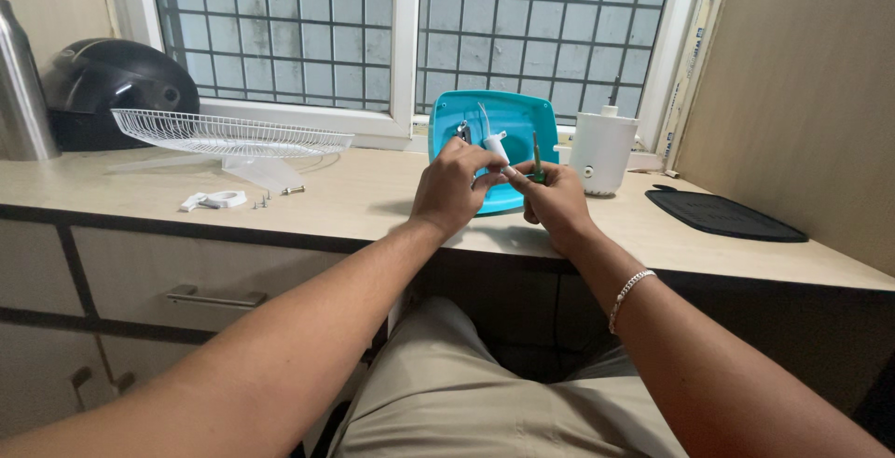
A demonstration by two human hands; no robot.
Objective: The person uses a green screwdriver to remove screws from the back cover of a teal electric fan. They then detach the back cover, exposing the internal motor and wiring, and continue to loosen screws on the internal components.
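Left hand (452, 187) is gripping a small white part (496, 147), right hand (552, 195) is holding a green screwdriver (537, 161); a slip risks jabbing fingers or dropping it off the surface (373, 201).

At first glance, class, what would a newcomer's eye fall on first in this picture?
Two hands, left hand and right hand, meet mid-frame over the counter edge, holding a small white part and a green-handled screwdriver. Behind them leans a turquoise panel; a white wire grille lies left.
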